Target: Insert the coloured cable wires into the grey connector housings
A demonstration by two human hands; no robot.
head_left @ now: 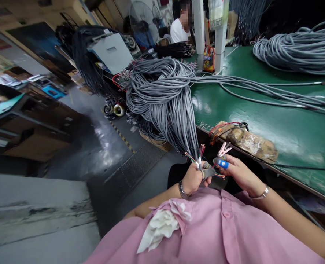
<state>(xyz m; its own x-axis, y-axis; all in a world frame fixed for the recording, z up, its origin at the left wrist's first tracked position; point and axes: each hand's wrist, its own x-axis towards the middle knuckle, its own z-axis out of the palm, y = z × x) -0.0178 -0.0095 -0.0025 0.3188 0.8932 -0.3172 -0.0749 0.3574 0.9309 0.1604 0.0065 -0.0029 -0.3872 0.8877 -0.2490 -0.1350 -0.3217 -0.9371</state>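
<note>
My left hand (195, 178) is closed around the ends of grey cables (188, 128), which hang down from the table's edge. Thin coloured wires (219, 176) fan out of the stripped ends above and beside its fingers. Grey wraps cover some fingertips. Close by on the right, my right hand (239, 172) pinches at a thin reddish wire, with a blue band (222, 164) round its thumb. A pink clip (224, 149) sticks up just beyond the right fingertips; whether they grip it too, I cannot tell.
A large heap of grey cable (157, 84) lies over the corner of the green table (288, 135). Near its front edge sits a taped wooden block (250, 141) with wires. Another cable coil (299, 49) is at the back right. A person (178, 31) sits behind the table.
</note>
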